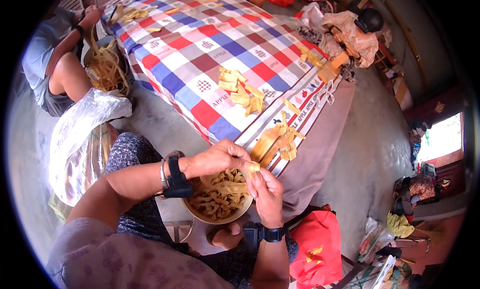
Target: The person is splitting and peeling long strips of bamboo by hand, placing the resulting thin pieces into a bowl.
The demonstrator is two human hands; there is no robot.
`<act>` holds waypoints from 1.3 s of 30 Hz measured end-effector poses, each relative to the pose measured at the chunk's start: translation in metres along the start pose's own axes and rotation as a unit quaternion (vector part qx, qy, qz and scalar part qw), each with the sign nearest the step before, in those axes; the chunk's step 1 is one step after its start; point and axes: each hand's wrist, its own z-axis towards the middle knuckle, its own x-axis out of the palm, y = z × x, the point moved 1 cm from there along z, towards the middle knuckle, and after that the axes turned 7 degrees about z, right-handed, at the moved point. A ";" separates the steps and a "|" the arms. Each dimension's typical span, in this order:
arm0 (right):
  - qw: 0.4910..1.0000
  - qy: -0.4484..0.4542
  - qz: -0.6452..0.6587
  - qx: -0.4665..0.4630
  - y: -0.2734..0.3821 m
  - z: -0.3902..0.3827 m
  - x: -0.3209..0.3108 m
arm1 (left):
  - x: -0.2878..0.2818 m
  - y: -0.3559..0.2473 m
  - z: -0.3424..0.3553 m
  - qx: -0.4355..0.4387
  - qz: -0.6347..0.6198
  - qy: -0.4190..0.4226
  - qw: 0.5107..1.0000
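Note:
My left hand [225, 156] and my right hand [266, 194] meet with fingers pinched on a small pale-yellow strip [254, 166], above a round basin [192, 209] in my lap area. The basin holds a heap of curled, dried-looking yellow strips [217, 199]. Just beyond my hands, more flat yellow strips [286, 144] and a longer tan piece [262, 144] lie on the edge of the checked cloth [175, 64]. Further up the cloth is another pile of short yellow pieces [240, 91].
A seated person [55, 59] at upper left handles long strips over a pot [102, 64]; another person [350, 36] works at upper right. A clear plastic sack [80, 149] stands left of me, a red bag [315, 244] at my right. Assorted bags [372, 239] lie farther right.

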 end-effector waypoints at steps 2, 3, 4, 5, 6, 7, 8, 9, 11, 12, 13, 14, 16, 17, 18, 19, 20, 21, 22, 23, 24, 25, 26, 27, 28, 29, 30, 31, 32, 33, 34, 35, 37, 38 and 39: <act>0.994 -0.030 -0.105 -0.010 -0.012 0.005 -0.006 | 0.002 0.014 0.000 -0.013 0.027 -0.028 0.999; 0.987 -0.044 -0.156 -0.021 -0.016 0.007 -0.011 | 0.006 0.010 0.000 -0.012 0.053 -0.048 0.997; 0.976 -0.060 -0.207 -0.030 -0.022 0.007 -0.018 | 0.011 0.006 -0.001 -0.014 0.078 -0.065 0.995; 0.964 -0.089 -0.250 -0.009 -0.032 0.008 -0.022 | 0.014 -0.003 -0.005 0.017 0.152 -0.081 0.985; 0.965 -0.092 -0.244 -0.011 -0.033 0.008 -0.023 | 0.012 0.002 -0.004 0.115 0.236 -0.123 0.957; 0.964 -0.097 -0.247 0.011 -0.042 0.008 -0.027 | 0.011 0.011 -0.004 0.143 0.309 -0.136 0.930; 0.962 -0.102 -0.250 0.034 -0.048 0.007 -0.028 | 0.013 0.013 -0.004 0.168 0.381 -0.145 0.898; 0.979 -0.082 -0.175 0.065 -0.048 0.005 -0.027 | 0.016 0.013 -0.005 0.105 0.375 -0.147 0.909; 0.994 -0.039 -0.065 0.084 -0.037 0.005 -0.015 | 0.021 -0.002 -0.004 0.040 0.401 -0.142 0.904; 0.993 -0.021 -0.060 0.104 -0.039 0.000 -0.014 | 0.022 -0.001 -0.004 0.010 0.362 -0.141 0.922; 0.992 -0.019 -0.070 0.101 -0.037 0.000 -0.010 | 0.022 -0.002 -0.003 -0.018 0.323 -0.144 0.935; 0.992 -0.017 -0.081 0.097 -0.037 0.001 -0.005 | 0.020 -0.001 -0.002 -0.045 0.283 -0.147 0.947; 0.970 -0.029 -0.239 -0.024 -0.042 0.002 -0.006 | 0.015 0.017 0.004 0.009 0.212 -0.169 0.963; 0.944 -0.035 -0.316 -0.085 -0.044 0.003 -0.005 | 0.013 0.020 0.007 0.019 0.103 -0.160 0.982; 0.933 -0.083 -0.305 -0.170 -0.045 0.004 -0.002 | 0.010 0.023 0.010 0.029 -0.007 -0.150 0.988; 0.957 -0.114 -0.229 -0.140 -0.041 0.002 0.001 | 0.004 0.019 0.009 -0.053 -0.066 -0.101 0.991; 0.972 -0.145 -0.150 -0.108 -0.034 0.000 0.004 | 0.004 0.021 0.010 -0.043 -0.118 -0.080 0.989; 0.981 -0.141 -0.112 -0.077 -0.031 0.000 0.001 | 0.005 0.024 0.011 -0.034 -0.169 -0.059 0.983; 0.986 -0.138 -0.075 -0.047 -0.026 0.001 -0.006 | 0.006 0.027 0.013 -0.023 -0.220 -0.036 0.975; 0.990 -0.135 -0.037 -0.017 -0.023 0.001 -0.012 | 0.006 0.030 0.013 -0.013 -0.250 -0.014 0.968; 0.992 -0.127 -0.029 -0.004 -0.023 0.002 -0.015 | 0.006 0.032 0.013 -0.021 -0.261 0.001 0.965; 0.993 -0.119 -0.019 0.008 -0.022 0.002 -0.017 | 0.005 0.033 0.014 -0.028 -0.272 0.016 0.962; 0.994 -0.110 -0.010 0.020 -0.022 0.002 -0.020 | 0.006 0.034 0.013 -0.036 -0.282 0.030 0.958; 0.994 -0.105 0.007 0.032 -0.022 0.002 -0.023 | 0.007 0.036 0.012 -0.045 -0.259 0.046 0.964; 0.993 -0.108 -0.013 0.036 -0.023 0.002 -0.023 | 0.007 0.038 0.012 -0.054 -0.235 0.063 0.968; 0.993 -0.110 -0.033 0.040 -0.024 0.001 -0.024 | 0.008 0.040 0.011 -0.063 -0.211 0.079 0.972; 0.991 -0.112 -0.053 0.044 -0.026 0.000 -0.025 | 0.009 0.041 0.011 -0.083 -0.187 0.064 0.977; 0.991 -0.100 -0.076 0.043 -0.028 -0.001 -0.027 | 0.010 0.042 0.009 -0.102 -0.163 0.049 0.980; 0.992 -0.087 -0.090 0.024 -0.029 -0.001 -0.027 | 0.011 0.043 0.007 -0.121 -0.139 0.034 0.982; 0.992 -0.074 -0.104 0.004 -0.030 -0.002 -0.025 | 0.013 0.042 0.005 -0.126 -0.128 0.004 0.984; 0.991 -0.061 -0.118 -0.016 -0.030 -0.002 -0.022 | 0.013 0.040 0.004 -0.127 -0.105 -0.008 0.986; 0.989 -0.031 -0.143 -0.027 -0.027 0.000 -0.018 | 0.012 0.037 0.003 -0.127 -0.082 -0.019 0.988; 0.980 -0.032 -0.192 -0.047 -0.029 0.000 -0.014 | 0.013 0.037 0.002 -0.108 -0.056 -0.040 0.992; 0.974 -0.031 -0.216 -0.057 -0.031 0.001 -0.012 | 0.015 0.037 0.001 -0.088 -0.054 -0.051 0.993; 0.966 -0.042 -0.250 -0.055 -0.036 0.001 -0.014 | 0.016 0.038 0.000 -0.068 -0.051 -0.062 0.994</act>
